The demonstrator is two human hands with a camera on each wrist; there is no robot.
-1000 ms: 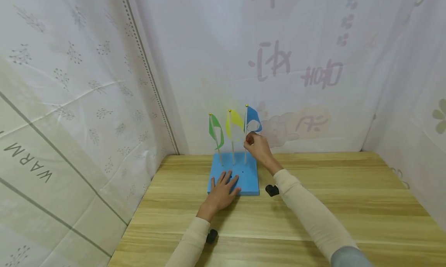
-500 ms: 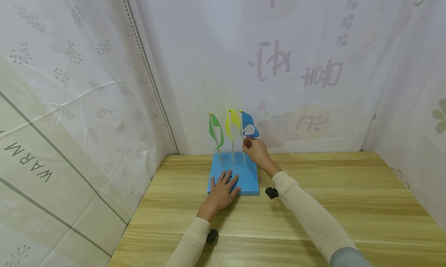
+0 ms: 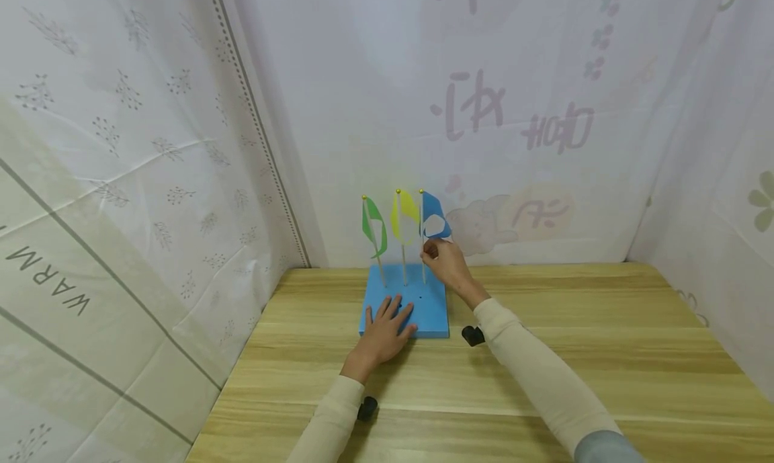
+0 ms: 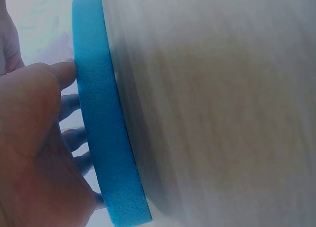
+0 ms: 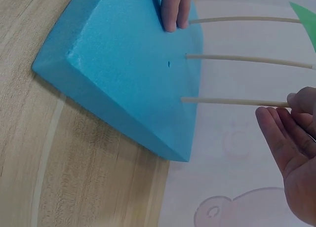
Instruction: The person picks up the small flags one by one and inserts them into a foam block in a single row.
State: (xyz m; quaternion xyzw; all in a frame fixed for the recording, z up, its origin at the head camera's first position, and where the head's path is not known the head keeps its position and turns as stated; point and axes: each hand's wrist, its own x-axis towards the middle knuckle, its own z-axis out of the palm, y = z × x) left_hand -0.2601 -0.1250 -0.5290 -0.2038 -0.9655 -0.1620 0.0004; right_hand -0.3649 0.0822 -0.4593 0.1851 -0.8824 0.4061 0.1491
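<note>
A blue foam block (image 3: 434, 320) lies on the table, with three stick flags along its far side. My right hand (image 3: 450, 265) pinches the wooden stick (image 5: 232, 101) of the blue flag (image 3: 433, 206) at the right, below its cloth. In the right wrist view, the stick's lower end meets the block's top face. The yellow flag (image 3: 396, 218) stands upright in the middle; the green flag (image 3: 369, 224) leans at the left. My left hand (image 3: 382, 334) is spread flat over the block's near part, its thumb showing by the edge in the left wrist view.
A small hole (image 5: 169, 64) shows in the block's top. Wood-grain table (image 3: 574, 355) surrounds the block. Behind it hangs a printed pale curtain (image 3: 363, 113), close past the table's far edge. A black wrist device (image 3: 471, 335) sits under my right sleeve.
The blue flag has come down a little and shifted slightly left, with my right hand following on its stick. My left hand stays on the block.
</note>
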